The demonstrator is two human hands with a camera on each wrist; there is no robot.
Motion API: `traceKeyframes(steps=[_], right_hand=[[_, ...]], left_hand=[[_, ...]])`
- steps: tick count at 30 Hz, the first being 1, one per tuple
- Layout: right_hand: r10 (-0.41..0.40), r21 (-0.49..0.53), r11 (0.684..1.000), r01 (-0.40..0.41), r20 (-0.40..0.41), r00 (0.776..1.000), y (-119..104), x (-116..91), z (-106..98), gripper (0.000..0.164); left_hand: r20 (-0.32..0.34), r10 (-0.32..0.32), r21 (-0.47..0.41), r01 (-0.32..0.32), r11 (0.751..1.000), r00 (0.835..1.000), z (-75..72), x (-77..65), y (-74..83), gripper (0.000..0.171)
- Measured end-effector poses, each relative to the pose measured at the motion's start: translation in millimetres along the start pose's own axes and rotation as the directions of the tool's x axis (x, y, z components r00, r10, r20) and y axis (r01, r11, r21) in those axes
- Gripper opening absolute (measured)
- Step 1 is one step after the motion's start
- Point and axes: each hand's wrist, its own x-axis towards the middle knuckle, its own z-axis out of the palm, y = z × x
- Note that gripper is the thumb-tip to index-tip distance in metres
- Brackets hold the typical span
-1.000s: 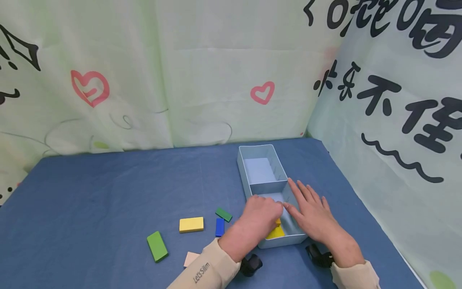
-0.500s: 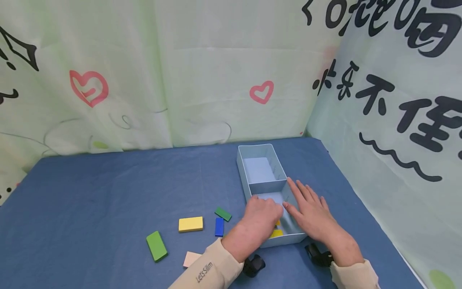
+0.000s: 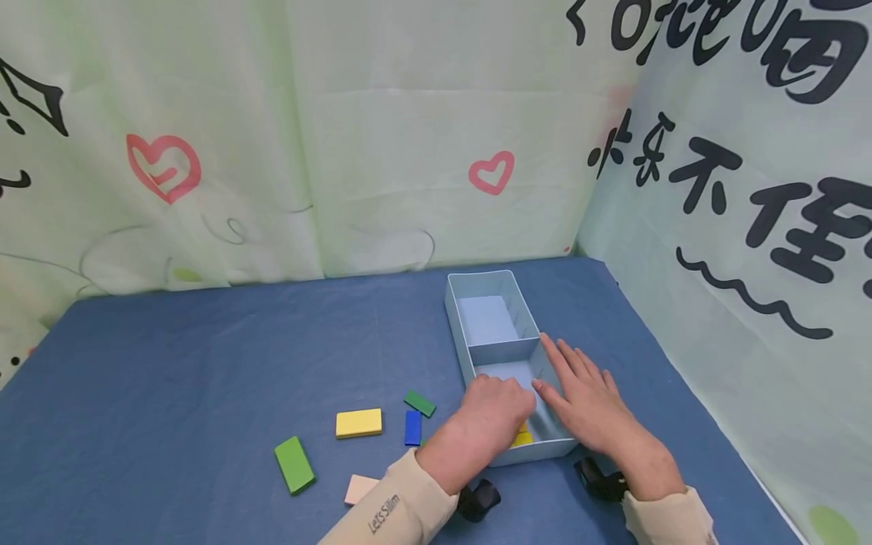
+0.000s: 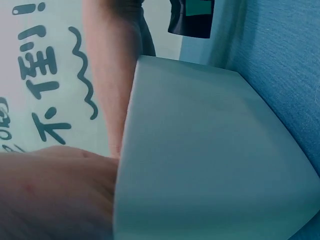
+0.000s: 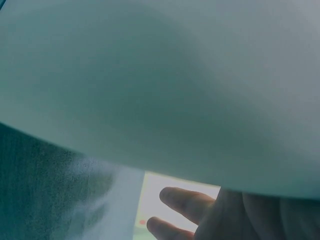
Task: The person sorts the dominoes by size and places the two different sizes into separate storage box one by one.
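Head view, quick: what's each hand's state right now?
Left hand: down in the box; its grip is hidden, so cannot be told.
Right hand: open, at the box's right side.

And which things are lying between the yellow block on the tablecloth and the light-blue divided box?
In the head view, the blue block and the dark green block lie there; the left forearm hides part nearer the box.

A blue table; behind it, a pale curtain with two red hearts above the table's far edge. To the table's right, black lettering, a wavy line lower down, and a green spot near its right edge
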Motion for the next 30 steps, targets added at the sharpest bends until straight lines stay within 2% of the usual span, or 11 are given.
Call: traceKeyframes(steps=[4,7,9,11,15,17,21,30], right_hand=[[0.0,0.01,1.0,0.0,0.009,1.0,-1.4,0.8,0.7,0.074],[0.001,0.015,1.0,-0.001,0.012,1.0,-2.1,0.9,1.4,0.074],[0.003,0.009,1.0,-0.003,0.011,1.0,-2.4,1.4,2.0,0.074],[0.004,0.008,1.0,-0.004,0.015,1.0,-2.4,2.2,2.7,0.074],[0.007,-0.001,1.0,-0.007,0.022,1.0,-2.1,4.0,3.6,0.074],[0.009,-0.005,1.0,-0.009,0.022,1.0,-2.1,4.5,3.5,0.075],[0.013,-0.011,1.0,-0.013,0.022,1.0,-2.4,4.8,2.9,0.075],[0.02,-0.008,1.0,-0.02,0.033,0.999,-2.7,4.6,1.4,0.076]], left_hand=[[0.032,0.025,-0.007,-0.025,1.0,0.999,-1.4,-3.9,-1.0,0.017],[-0.006,0.041,-0.001,-0.041,0.999,0.999,-2.2,-10.7,-3.8,0.023],[-0.06,0.045,0.011,-0.044,0.999,0.997,-3.2,-17.1,-7.8,0.028],[-0.149,0.054,0.011,-0.053,0.999,0.987,-3.1,-24.5,-13.9,0.027],[-0.303,0.042,-0.018,-0.05,0.999,0.952,-3.0,-36.5,-27.2,0.021],[-0.354,0.027,-0.04,-0.044,0.998,0.935,-4.0,-40.7,-33.7,0.018],[-0.385,-0.018,-0.109,-0.026,0.994,0.923,-8.3,-48.9,-46.5,0.018],[-0.374,-0.113,-0.236,0.023,0.971,0.92,-8.0,-77.1,-79.8,0.018]])
